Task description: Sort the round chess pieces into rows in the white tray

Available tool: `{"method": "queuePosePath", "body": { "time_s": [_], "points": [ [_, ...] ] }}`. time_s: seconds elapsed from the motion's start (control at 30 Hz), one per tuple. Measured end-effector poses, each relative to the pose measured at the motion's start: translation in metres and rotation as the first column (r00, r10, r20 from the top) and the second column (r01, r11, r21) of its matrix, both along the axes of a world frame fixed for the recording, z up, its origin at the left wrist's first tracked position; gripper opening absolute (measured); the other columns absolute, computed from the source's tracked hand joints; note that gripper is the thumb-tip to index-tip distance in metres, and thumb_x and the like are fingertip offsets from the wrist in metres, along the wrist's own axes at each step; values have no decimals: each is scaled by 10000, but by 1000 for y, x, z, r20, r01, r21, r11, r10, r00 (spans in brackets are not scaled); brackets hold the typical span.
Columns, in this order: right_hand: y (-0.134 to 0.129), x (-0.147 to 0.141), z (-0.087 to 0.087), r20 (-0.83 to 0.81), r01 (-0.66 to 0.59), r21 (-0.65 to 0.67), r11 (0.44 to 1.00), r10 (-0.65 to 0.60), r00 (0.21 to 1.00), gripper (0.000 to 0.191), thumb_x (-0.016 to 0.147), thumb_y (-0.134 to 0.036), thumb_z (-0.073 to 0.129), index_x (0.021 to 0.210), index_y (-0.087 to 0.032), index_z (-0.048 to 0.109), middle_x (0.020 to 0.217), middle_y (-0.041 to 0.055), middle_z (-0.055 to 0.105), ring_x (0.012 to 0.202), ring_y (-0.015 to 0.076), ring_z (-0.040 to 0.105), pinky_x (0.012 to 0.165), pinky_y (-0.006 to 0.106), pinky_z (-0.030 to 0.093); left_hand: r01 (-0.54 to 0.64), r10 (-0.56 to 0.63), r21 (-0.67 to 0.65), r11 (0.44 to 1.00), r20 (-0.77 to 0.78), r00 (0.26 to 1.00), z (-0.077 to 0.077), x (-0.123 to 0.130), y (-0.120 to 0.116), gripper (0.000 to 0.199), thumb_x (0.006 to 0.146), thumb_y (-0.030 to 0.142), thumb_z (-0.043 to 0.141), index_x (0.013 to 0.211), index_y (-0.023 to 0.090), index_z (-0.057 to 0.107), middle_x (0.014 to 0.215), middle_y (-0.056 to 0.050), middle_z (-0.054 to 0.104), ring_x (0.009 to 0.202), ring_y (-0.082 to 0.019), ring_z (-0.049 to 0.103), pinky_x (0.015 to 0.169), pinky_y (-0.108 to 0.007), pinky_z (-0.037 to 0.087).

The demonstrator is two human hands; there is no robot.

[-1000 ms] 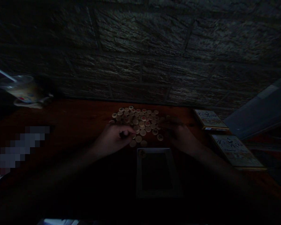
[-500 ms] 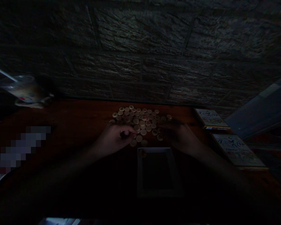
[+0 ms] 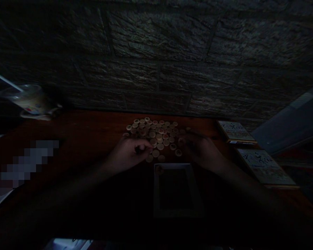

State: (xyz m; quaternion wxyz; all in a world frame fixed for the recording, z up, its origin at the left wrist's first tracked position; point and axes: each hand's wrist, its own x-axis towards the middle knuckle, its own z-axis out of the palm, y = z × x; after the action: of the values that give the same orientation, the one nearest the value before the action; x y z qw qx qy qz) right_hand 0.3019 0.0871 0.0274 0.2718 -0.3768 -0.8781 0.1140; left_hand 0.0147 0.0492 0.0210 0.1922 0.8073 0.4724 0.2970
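Many round wooden xiangqi pieces point(image 3: 159, 137), some marked in red or black characters, lie heaped on the brown table. At the near left side of the heap, my left hand point(image 3: 131, 151) is closed, its fingers curled and hiding whatever they may hold. Over the right side of the heap, my right hand point(image 3: 202, 149) is closed with its fingertips at a red-marked xiangqi piece point(image 3: 181, 141). In front of the heap stands a shallow open box point(image 3: 156, 198). One dark-marked xiangqi piece point(image 3: 159, 169) lies in its far left corner.
Two flat printed boxes point(image 3: 236, 132) lie along the right side of the table point(image 3: 94, 121). A plastic drink cup point(image 3: 28, 99) with a straw stands at the far left. A stone-block wall point(image 3: 156, 80) rises behind. The light is very dim.
My right hand has drawn slightly toward the right and toward me, and a red-marked piece now shows at its fingertips. My left hand has barely moved.
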Motion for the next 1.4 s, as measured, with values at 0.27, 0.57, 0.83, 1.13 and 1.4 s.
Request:
{"method": "queuePosePath", "body": {
  "time_s": [0.27, 0.57, 0.83, 1.13, 1.4],
  "points": [
    [-4, 0, 0, -94, 35, -124, 992, -47, 994, 88, 909, -290, 695, 935, -212, 666, 896, 25, 737, 742, 159, 689, 647, 265, 498, 10, -10, 14, 1000, 9, 1000, -2, 0, 0, 160, 913, 256, 621, 903, 197, 769, 720, 17, 723, 627, -98, 625, 570, -211, 437],
    [-4, 2, -4, -117, 115, -149, 982, -133, 984, 181, 827, -309, 752, 882, -222, 603, 779, -11, 707, 608, 131, 639, 537, 230, 441, 10, -10, 0, 1000, 10, 1000, 0, 1, 0, 173, 896, 251, 609, 907, 196, 773, 754, 12, 748, 656, -107, 655, 593, -212, 460],
    [-6, 2, -2, -132, 120, -79, 990, -130, 983, 92, 888, -250, 628, 971, -219, 605, 810, 8, 716, 611, 138, 655, 537, 234, 446, 21, -21, 2, 1000, 23, 1000, 1, 2, -1, 179, 899, 255, 606, 905, 192, 773, 736, 6, 744, 630, -106, 647, 576, -218, 462],
    [-8, -1, 4, -174, 163, -210, 964, -201, 964, 195, 1005, -353, 475, 980, -204, 597, 853, 51, 721, 687, 169, 683, 594, 262, 483, 42, -43, 15, 999, 34, 999, 2, 3, -1, 170, 857, 179, 612, 924, 190, 768, 783, 2, 769, 677, -110, 687, 595, -210, 488],
    [-5, 3, 6, -347, 145, -363, 920, -278, 895, 253, 909, -241, 418, 866, -195, 664, 802, 31, 668, 705, 173, 628, 569, 271, 449, 151, -151, 15, 988, -12, 988, 5, 5, -11, 155, 911, 232, 626, 969, 194, 764, 868, -9, 792, 704, -114, 712, 625, -213, 519]
  ]
}}
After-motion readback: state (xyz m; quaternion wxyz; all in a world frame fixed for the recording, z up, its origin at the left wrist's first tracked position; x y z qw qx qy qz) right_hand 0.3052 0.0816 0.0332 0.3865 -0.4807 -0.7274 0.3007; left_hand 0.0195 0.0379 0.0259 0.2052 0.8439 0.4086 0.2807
